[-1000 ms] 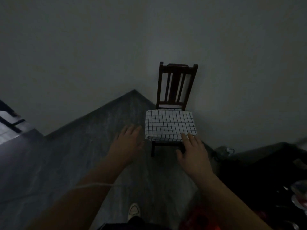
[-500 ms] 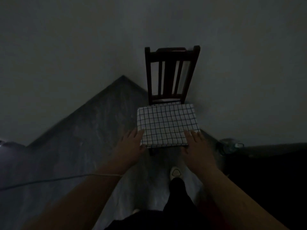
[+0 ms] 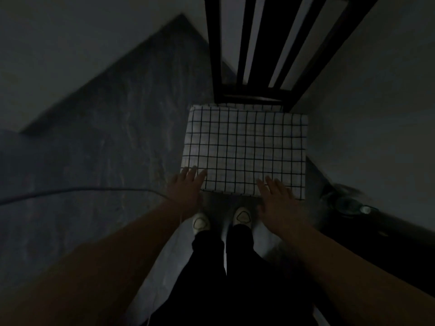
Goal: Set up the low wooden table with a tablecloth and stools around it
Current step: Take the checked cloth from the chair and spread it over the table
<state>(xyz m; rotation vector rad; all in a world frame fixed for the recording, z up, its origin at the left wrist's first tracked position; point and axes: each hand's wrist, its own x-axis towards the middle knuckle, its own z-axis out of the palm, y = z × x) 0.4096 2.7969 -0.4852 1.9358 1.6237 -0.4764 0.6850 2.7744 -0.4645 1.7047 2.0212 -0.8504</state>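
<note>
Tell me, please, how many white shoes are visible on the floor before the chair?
2. The left shoe is just below the left hand; the right shoe is beside it, by the right hand. Trouser legs cover their heels.

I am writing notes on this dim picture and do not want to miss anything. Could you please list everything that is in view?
white folded cloth with a dark grid pattern: one, white and dark, on the chair seat
dark wooden chair with a slatted back: one, dark brown, in the wall corner
thin cable: one, pale, from the left edge to the left forearm
blurred roundish object: one, dark, on the floor right of the chair; too blurred to name
grey floor: one, grey
pale walls: two, greyish, meeting behind the chair
white shoes: two, before the chair
black trousers: one, bottom centre
left hand: fingers straight, at the cloth's near left corner
right hand: fingers straight, at the cloth's near edge
</note>
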